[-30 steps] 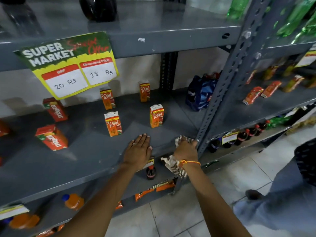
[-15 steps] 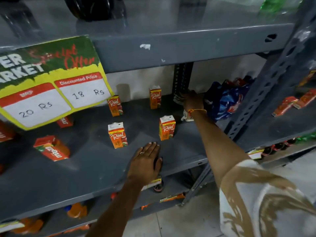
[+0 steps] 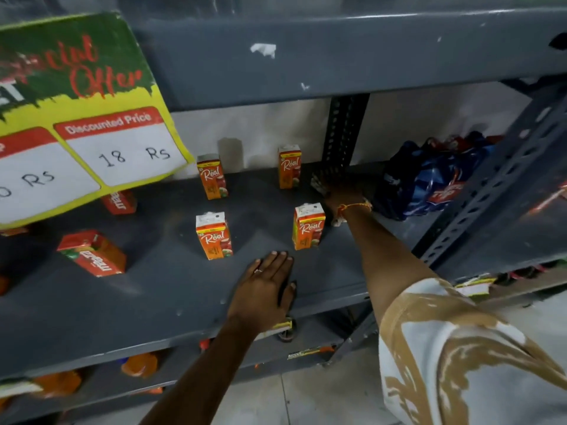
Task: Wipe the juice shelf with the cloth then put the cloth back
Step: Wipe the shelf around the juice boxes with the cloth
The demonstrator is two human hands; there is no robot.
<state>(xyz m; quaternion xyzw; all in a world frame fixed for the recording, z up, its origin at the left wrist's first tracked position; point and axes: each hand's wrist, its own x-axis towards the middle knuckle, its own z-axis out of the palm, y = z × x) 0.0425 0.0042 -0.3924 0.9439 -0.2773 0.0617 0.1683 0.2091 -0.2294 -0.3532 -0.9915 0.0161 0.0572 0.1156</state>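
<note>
At shelf front, wiping step in hand: left hand (image 3: 264,289) lies flat and spread near the edge of the juice shelf (image 3: 171,289), bracing.

Just beyond it stand two Real cartons (image 3: 307,226), two more behind. Farthest in, right hand (image 3: 339,191) is closed down over the cloth (image 3: 319,183), pressing it on the shelf at the back corner by the upright post (image 3: 343,136), a blue packet (image 3: 429,179) beside it. Judgement: back corner reached; next move calls for drawing the cloth forward around the cartons without tipping them. Return of cloth not yet done.
</note>
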